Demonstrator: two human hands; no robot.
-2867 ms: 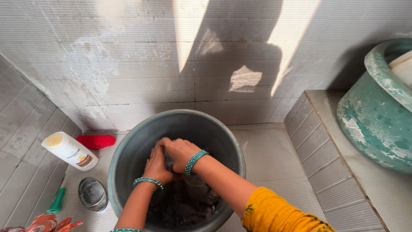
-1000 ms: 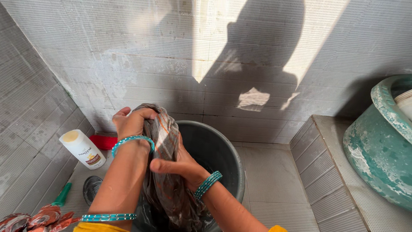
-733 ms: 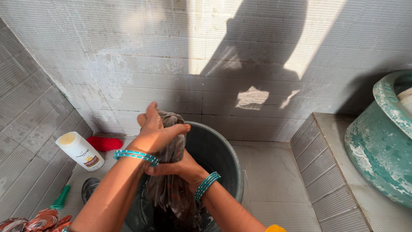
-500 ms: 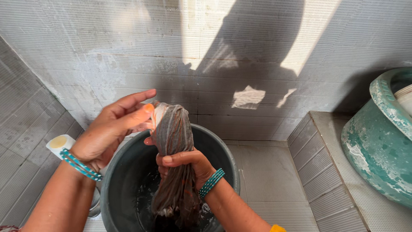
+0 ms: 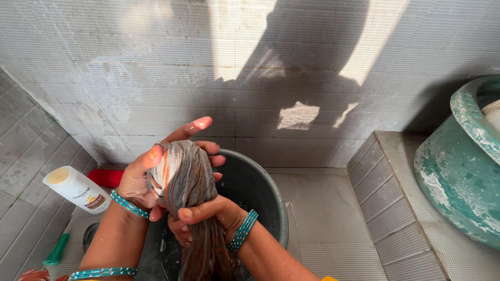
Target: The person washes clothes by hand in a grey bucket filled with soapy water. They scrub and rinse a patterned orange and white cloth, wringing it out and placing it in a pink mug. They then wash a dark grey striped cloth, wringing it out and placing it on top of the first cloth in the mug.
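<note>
Item one: wet cloth point(image 5: 185, 179), grey with orange streaks, bunched into a thick rope and held upright over the bucket point(image 5: 260, 190), its lower length trailing down inside. It looked soaked, so probably heavy for its size, limp, and somewhat slippery; a full wrap around the bunched middle seemed the surest hold, not the loose ends.

Item two: left hand point(image 5: 140, 179), cupped against the upper bundle from the left side. Thumb pressed over the top of the cloth, the fingers point(image 5: 190, 128) spread behind it, the index pointing up and away, not gripping tightly.

Item three: right hand point(image 5: 205, 218), closed around the cloth just below the left, fingers curled fully round the twisted part, squeezing it.

Item four: bucket, dark grey, round, standing on the tiled floor point(image 5: 333, 218) against the tiled wall point(image 5: 156, 78). Whether water stood inside could not be told.

Item five: white bottle point(image 5: 77, 190) with a pale cap, lying tilted at the left, near a red object point(image 5: 107, 178) by the wall.

Item six: green-handled tool point(image 5: 56, 250), low left, its kind unclear.

Item seven: large green basin point(image 5: 458, 166), worn and mottled, on the raised tiled step at the right, well apart from the hands.

Item eight: teal bangles point(image 5: 244, 231) on both wrists.
</note>
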